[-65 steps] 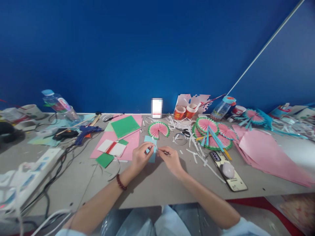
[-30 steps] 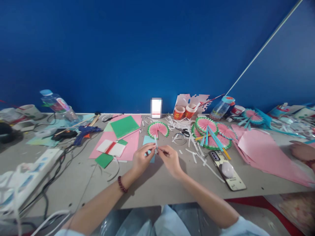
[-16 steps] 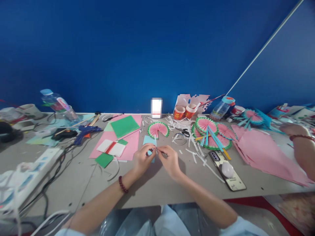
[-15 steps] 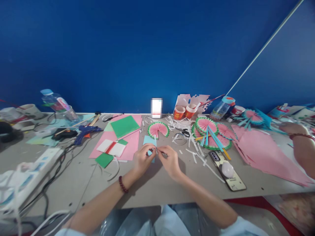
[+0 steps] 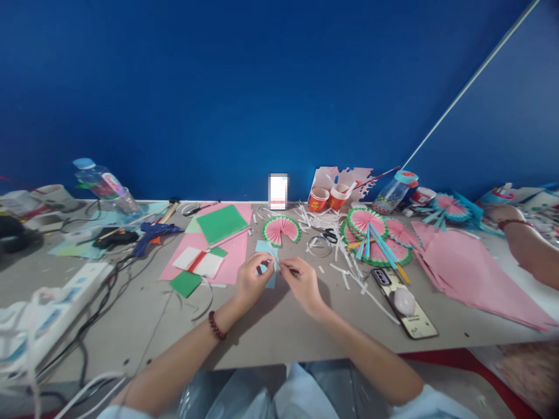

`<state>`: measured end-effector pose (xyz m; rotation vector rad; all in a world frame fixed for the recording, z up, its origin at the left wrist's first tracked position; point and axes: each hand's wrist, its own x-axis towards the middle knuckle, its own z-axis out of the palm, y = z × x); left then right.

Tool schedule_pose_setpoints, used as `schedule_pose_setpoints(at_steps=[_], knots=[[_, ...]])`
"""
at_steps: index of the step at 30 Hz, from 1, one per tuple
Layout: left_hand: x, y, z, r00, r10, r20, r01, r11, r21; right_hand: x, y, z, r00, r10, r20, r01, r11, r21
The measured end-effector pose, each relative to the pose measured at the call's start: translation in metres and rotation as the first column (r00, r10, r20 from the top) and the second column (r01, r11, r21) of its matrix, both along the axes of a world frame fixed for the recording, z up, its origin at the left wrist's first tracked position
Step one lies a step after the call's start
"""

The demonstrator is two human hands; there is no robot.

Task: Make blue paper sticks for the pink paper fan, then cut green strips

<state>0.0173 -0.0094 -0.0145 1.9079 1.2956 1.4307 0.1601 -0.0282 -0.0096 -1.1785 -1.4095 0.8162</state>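
My left hand (image 5: pixel 255 276) is closed in a pinch on a narrow pale paper strip (image 5: pixel 272 250) that slants up and away over the table. Close beside it, my right hand (image 5: pixel 301 282) has thumb and forefinger together at the strip's near end; whatever is between them is too small to make out. Under and behind the hands lies a light blue paper piece (image 5: pixel 271 279). Just beyond is a pleated pink paper fan (image 5: pixel 282 230) with a green edge, opened most of the way round with a gap at the front.
Left are pink and green paper sheets (image 5: pixel 222 224), a blue glue gun (image 5: pixel 152 235) and a power strip (image 5: pixel 65 308). Right are scissors (image 5: pixel 329 235), white paper scraps (image 5: pixel 345 273), finished fans (image 5: pixel 367 224), a phone (image 5: pixel 406 302) and pink sheets (image 5: pixel 471 273). A co-worker's arm (image 5: pixel 533 250) reaches in.
The strip, nearly upright before, now tilts to the left. My fingertips have moved slightly apart. At the far right the co-worker's arm has shifted up a little.
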Motion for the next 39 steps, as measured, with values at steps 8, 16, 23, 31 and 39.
schedule_pose_setpoints(at_steps=[8, 16, 23, 31, 39], knots=[[0.004, 0.006, -0.002, 0.939, -0.046, 0.341, 0.188, 0.9, -0.395, -0.001, 0.005, 0.002, 0.942, 0.025, -0.335, -0.12, 0.957, -0.266], [0.004, 0.004, 0.005, 0.924, -0.119, 0.362, 0.258, 0.894, -0.365, 0.001, 0.007, -0.002, 0.949, 0.039, -0.314, -0.135, 0.948, -0.29], [0.005, 0.0, 0.011, 0.926, -0.102, 0.363, 0.24, 0.902, -0.358, 0.002, 0.006, -0.002, 0.974, 0.07, -0.216, -0.128, 0.955, -0.268], [0.003, 0.002, 0.007, 0.914, -0.115, 0.389, 0.264, 0.897, -0.355, 0.0, 0.006, -0.002, 0.957, 0.064, -0.282, -0.158, 0.931, -0.328], [0.001, 0.003, 0.002, 0.969, 0.053, 0.243, 0.0, 0.977, -0.212, -0.001, 0.006, -0.005, 0.938, 0.059, -0.341, -0.198, 0.9, -0.389]])
